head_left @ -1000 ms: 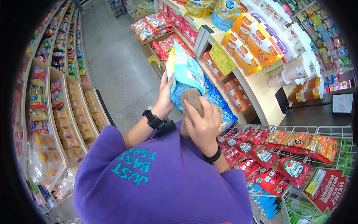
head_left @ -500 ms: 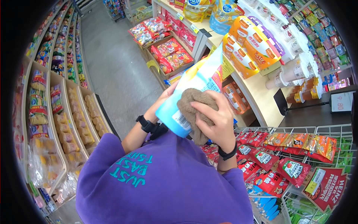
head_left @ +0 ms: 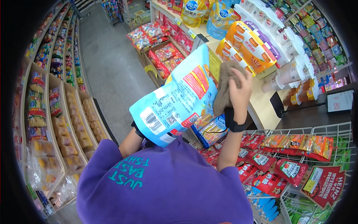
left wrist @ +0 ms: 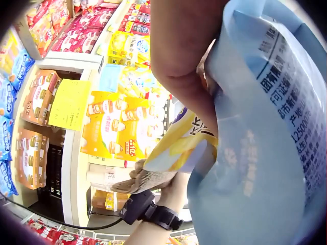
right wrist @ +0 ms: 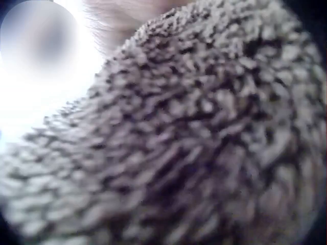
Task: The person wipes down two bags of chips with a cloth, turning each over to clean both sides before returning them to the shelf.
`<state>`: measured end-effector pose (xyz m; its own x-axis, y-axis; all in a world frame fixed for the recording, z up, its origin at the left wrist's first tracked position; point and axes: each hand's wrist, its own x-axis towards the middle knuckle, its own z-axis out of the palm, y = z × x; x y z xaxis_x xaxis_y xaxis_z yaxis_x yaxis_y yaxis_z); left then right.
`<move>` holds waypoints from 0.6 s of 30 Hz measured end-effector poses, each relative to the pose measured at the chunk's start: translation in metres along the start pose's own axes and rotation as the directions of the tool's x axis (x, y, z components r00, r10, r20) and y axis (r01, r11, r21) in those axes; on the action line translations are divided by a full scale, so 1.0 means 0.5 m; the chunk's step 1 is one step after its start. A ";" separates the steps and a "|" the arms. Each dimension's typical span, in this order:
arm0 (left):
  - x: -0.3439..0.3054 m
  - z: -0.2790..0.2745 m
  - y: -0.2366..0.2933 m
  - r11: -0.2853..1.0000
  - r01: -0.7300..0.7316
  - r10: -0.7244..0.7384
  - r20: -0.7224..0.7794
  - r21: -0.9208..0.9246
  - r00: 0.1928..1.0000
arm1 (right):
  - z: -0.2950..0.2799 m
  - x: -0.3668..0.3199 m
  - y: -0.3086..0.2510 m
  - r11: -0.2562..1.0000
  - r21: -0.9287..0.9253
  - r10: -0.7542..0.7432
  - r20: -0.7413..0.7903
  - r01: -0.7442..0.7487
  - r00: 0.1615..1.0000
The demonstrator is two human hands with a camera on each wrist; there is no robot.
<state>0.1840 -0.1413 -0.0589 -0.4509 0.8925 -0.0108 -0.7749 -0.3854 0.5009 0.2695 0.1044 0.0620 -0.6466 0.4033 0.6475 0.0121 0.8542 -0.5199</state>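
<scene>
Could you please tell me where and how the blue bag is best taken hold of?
Probably pinch the blue bag by its thin upper edge, coming from above: it narrows to a peak there, clear of the right hand and brown cloth.

Head feed: I log a purple shirt point(head_left: 164, 186), short-sleeved, with teal lettering point(head_left: 130, 168) on its front's left side. I read JUST / BASI / T-SHI in three rows. Beyond the shirt's right sleeve: black wristband point(left wrist: 162, 217) with buckle, boxy black module point(left wrist: 137, 208), thin black cable point(left wrist: 66, 222). Beyond its left sleeve: second black band point(head_left: 137, 131), partly hidden from me.
</scene>
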 end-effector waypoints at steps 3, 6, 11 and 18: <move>-0.015 -0.002 -0.015 0.999 -0.022 0.022 -0.015 0.031 1.000 | -0.031 -0.007 -0.054 0.990 0.144 0.024 -0.193 0.004 0.981; -0.011 -0.004 -0.021 0.998 -0.009 0.011 -0.030 0.069 0.999 | -0.024 -0.035 -0.093 0.952 0.229 -0.247 0.191 0.202 0.950; -0.049 -0.034 -0.020 0.994 -0.016 0.022 -0.051 0.109 0.998 | 0.004 -0.078 -0.025 0.970 -0.240 0.019 0.264 0.046 0.964; 0.005 -0.037 -0.033 0.983 -0.036 0.053 -0.092 0.179 0.994 | -0.024 -0.109 -0.100 0.979 -0.074 -0.184 0.098 0.191 0.978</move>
<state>0.1875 -0.1372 -0.0833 -0.5303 0.8454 -0.0642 -0.6663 -0.3688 0.6481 0.3132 0.0436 0.0593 -0.7092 0.2056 0.6744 -0.0553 0.9374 -0.3439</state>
